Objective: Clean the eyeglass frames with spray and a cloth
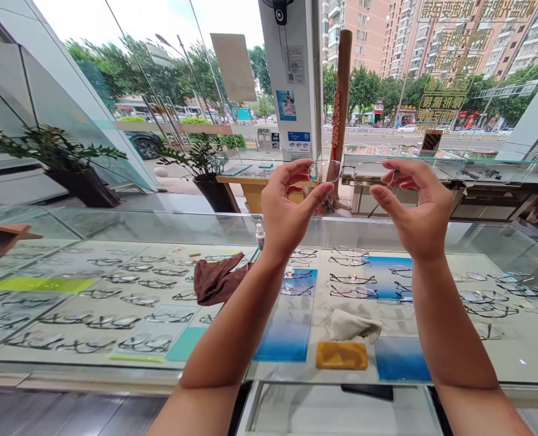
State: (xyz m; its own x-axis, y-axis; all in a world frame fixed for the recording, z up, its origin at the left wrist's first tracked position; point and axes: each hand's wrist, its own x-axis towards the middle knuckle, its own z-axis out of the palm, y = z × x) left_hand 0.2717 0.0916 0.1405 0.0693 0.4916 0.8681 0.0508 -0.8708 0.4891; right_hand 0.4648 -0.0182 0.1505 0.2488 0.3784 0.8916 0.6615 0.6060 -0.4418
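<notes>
My left hand (291, 203) and my right hand (416, 206) are raised above the glass counter, closed on a pair of eyeglasses (369, 174) with thin rims. Each hand pinches one outer end of the frame between thumb and fingers. The glasses are held level, front spread between the hands. Below them, on the counter top, lie a brown cloth (218, 280), a light grey cloth (354, 326) and a yellow-brown glasses case (341, 355). A small white spray bottle (260, 235) stands partly behind my left forearm.
Rows of eyeglasses (353, 292) fill the glass display counter (127, 227). An open drawer (305, 409) with a dark flat object (367, 392) is at the near edge. Potted plants (205, 166), a wooden post (342, 97) and another display case (491, 172) stand beyond, before the windows.
</notes>
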